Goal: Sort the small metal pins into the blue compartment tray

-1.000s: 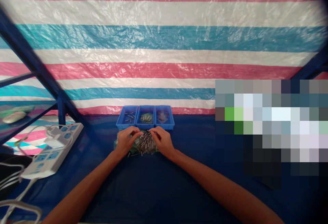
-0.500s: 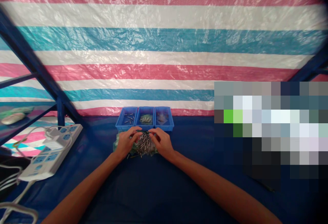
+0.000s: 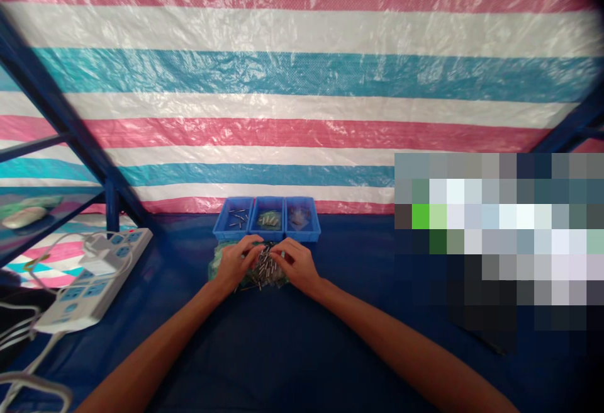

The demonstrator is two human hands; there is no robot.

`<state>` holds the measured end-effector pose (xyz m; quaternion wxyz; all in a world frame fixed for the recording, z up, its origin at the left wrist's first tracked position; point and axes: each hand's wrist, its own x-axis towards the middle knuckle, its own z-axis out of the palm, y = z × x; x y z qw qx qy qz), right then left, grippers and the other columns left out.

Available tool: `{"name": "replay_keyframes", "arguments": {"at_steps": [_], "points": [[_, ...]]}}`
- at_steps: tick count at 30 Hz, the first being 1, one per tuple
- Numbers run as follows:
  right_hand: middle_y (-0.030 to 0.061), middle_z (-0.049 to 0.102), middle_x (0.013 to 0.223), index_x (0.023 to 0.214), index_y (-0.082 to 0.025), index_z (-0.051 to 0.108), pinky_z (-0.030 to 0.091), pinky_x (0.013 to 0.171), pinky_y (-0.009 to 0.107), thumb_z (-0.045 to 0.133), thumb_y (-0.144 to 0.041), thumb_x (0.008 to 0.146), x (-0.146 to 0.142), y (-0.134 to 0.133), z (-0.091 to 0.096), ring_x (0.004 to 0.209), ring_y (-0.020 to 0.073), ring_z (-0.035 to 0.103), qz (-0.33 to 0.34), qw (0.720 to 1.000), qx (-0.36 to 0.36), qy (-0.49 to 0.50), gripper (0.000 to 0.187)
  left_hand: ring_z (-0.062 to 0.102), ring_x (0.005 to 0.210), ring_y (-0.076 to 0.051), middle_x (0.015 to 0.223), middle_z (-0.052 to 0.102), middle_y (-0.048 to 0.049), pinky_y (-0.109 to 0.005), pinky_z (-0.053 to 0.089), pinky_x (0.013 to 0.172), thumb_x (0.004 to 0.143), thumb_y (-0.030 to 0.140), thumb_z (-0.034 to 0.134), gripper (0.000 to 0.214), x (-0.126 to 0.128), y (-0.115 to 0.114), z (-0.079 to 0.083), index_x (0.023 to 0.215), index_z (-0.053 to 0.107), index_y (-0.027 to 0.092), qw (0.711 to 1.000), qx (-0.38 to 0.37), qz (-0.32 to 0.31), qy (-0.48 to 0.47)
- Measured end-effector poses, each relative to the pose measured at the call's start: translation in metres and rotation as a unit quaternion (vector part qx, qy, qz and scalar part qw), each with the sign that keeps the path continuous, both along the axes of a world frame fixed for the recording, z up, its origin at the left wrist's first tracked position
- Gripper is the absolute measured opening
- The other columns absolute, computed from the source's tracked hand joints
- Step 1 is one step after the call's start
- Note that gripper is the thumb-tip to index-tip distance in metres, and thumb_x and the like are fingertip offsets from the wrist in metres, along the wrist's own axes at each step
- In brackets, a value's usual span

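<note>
Left hand (image 3: 234,263) and right hand (image 3: 301,263) curl over heap of slim metal pieces (image 3: 267,268), lower centre of frame, just below blue trays (image 3: 268,236). Fingertips nearly meet; whether either grasps anything, cannot tell. Light pinch, piece by piece, seems best.

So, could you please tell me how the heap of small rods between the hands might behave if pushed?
The heap of small rods would probably spread, since its pieces lie at mixed angles. Single ones may roll, as they look slim and straight. Their metallic shine suggests stiff, perhaps slippery pieces.
</note>
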<state>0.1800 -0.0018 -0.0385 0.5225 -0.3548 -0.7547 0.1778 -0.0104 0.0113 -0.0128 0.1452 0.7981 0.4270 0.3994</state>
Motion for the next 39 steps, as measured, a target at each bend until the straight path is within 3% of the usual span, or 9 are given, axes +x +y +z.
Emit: {"name": "replay_keyframes", "arguments": {"at_steps": [9,18,23,30,39], "points": [[0.0028,0.061,0.075,0.085,-0.018,0.063,0.041,0.062,0.026,0.047,-0.035,0.092,0.0012,-0.0019,0.0025,0.061,0.0134,0.051,-0.055,0.998,-0.027,0.027,0.025,0.065,0.066,-0.013,0.083,0.071,-0.0024,-0.023,0.051,0.067,0.087,0.036,0.057,0.022,0.0016,-0.0016,0.0043,0.097,0.064,0.019,0.998,0.055,0.016,0.007],[0.0024,0.062,0.076,0.086,-0.018,0.063,0.041,0.062,0.025,0.047,-0.033,0.092,0.0018,-0.0014,0.0023,0.061,0.0133,0.051,-0.064,0.996,-0.047,0.039,0.023,0.063,0.067,-0.013,0.079,0.069,-0.0022,-0.023,0.049,0.069,0.09,0.034,0.053,0.019,0.0022,0.0008,0.0042,0.088,0.066,0.019,0.997,0.07,-0.005,0.022],[0.0024,0.062,0.08,0.101,-0.018,0.062,0.042,0.062,0.026,0.05,-0.035,0.091,0.0023,0.0001,-0.0013,0.059,0.0131,0.051,-0.055,0.996,-0.046,0.05,0.022,0.064,0.068,-0.013,0.076,0.068,-0.0016,-0.023,0.048,0.07,0.091,0.032,0.052,0.018,0.0,0.0024,0.0027,0.088,0.065,0.019,0.996,0.072,-0.008,0.042],[0.003,0.062,0.078,0.088,-0.019,0.063,0.042,0.064,0.026,0.047,-0.034,0.093,0.0015,0.0007,0.0004,0.063,0.014,0.052,-0.045,0.998,-0.033,0.041,0.023,0.063,0.071,-0.013,0.077,0.068,-0.0023,-0.023,0.048,0.072,0.092,0.03,0.051,0.018,-0.0013,0.0022,0.0027,0.088,0.065,0.018,0.995,0.083,-0.016,0.061],[0.0022,0.06,0.076,0.085,-0.018,0.06,0.039,0.065,0.025,0.044,-0.031,0.094,0.0009,-0.0001,0.0023,0.068,0.0143,0.054,-0.053,0.997,-0.038,0.029,0.023,0.06,0.065,-0.01,0.09,0.067,-0.0036,-0.021,0.051,0.061,0.087,0.031,0.058,0.017,-0.0005,0.0008,0.0034,0.098,0.061,0.018,0.994,0.101,-0.041,0.017]]}}
